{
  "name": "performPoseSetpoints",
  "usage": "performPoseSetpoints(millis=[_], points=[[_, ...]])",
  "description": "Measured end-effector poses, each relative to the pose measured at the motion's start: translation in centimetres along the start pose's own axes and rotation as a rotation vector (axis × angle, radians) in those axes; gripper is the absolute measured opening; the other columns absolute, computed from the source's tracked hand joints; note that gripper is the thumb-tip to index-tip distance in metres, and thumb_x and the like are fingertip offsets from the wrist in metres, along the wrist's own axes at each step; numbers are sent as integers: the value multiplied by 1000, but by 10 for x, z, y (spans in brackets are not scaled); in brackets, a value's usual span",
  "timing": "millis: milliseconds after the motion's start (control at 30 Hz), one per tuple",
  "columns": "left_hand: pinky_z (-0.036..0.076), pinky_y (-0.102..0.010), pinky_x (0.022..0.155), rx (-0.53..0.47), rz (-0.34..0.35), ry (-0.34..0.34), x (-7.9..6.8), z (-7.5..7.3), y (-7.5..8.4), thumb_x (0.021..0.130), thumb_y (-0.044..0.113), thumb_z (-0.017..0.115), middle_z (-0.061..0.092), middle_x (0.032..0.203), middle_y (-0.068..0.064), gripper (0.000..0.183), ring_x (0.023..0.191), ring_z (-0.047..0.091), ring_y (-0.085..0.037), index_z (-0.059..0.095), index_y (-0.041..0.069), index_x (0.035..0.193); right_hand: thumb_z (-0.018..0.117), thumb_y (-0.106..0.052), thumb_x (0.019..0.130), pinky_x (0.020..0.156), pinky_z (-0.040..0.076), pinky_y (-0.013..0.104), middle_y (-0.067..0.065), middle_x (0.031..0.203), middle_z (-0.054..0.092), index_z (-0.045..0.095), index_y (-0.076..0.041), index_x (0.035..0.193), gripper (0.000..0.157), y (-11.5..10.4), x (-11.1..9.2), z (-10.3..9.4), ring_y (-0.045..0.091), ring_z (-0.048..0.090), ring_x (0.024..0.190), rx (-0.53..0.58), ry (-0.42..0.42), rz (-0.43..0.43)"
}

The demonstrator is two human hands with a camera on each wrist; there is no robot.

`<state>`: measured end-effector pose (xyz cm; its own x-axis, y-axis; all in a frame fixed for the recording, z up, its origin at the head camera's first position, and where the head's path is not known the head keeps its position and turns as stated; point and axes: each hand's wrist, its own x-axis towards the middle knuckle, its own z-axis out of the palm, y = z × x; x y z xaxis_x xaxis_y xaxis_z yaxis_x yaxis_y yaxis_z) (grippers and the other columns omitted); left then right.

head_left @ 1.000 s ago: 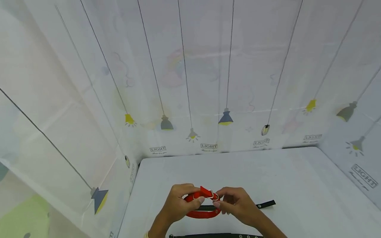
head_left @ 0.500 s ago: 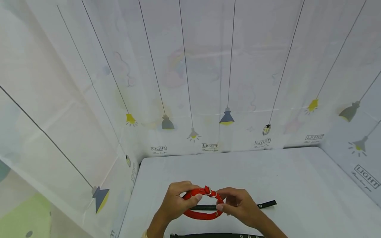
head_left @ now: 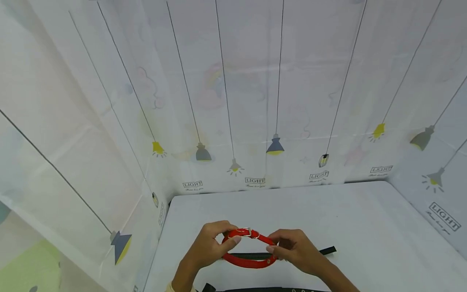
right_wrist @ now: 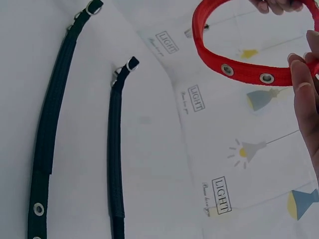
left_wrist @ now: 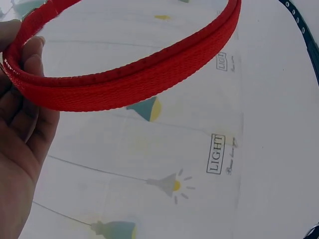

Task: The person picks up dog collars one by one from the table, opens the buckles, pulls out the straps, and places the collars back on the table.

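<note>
A red dog collar [head_left: 248, 264] is closed into a loop and held up above the white table [head_left: 284, 207]. Its silver buckle [head_left: 247, 232] and a D-ring sit on the far side of the loop. My left hand [head_left: 209, 245] grips the collar's left end between thumb and fingers. On the opposite end, my right hand [head_left: 297, 249] pinches the band. The right wrist view shows metal eyelets [right_wrist: 227, 69] in the red band. Part of the loop is hidden behind my fingers.
Two dark collars lie stretched out on the table: one [right_wrist: 114, 154] farther off, partly behind the red loop in the head view, and another [right_wrist: 49, 134] nearer the front edge. Behind the table hangs a white sheet [head_left: 240, 101] printed with lamps.
The red strap tip, which stuck up by the buckle, now lies along the band. The loop is wider, with my left hand shifted slightly left and my right hand slightly right.
</note>
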<state>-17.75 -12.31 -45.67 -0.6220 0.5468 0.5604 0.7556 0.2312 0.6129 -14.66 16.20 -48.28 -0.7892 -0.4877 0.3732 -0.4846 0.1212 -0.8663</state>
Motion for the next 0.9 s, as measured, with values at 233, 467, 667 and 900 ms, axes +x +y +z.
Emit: performPoseSetpoints(millis=[233,467,667,900], points=[[57,-26,71,-34,-129,45,-8,-11,-17,96,16,67,70,89,3,11,80,63,-5,73,15,106,67,-16,96,56,58,33,10,85,73,72,-14,107,12,16,-6,-11,20,68,64,-45,11,112],[58,-26,78,-21,-290,59,-15,-21,-52,96,26,68,69,95,7,13,87,67,-6,70,20,107,70,-24,94,57,55,28,0,85,73,72,-18,106,14,30,-5,-32,13,65,65,-192,121,171],[53,-22,73,59,-426,57,-29,-22,-96,94,33,71,62,92,9,16,81,59,-6,68,20,102,74,-24,92,52,48,26,-1,85,68,72,-16,102,13,62,-5,-63,8,56,59,-342,277,245],[46,-24,59,79,-556,53,-40,-15,-135,94,20,70,57,83,3,13,72,52,-12,63,21,104,68,-19,95,55,52,31,8,85,70,66,-4,107,19,107,-5,-99,22,62,63,-264,291,458]])
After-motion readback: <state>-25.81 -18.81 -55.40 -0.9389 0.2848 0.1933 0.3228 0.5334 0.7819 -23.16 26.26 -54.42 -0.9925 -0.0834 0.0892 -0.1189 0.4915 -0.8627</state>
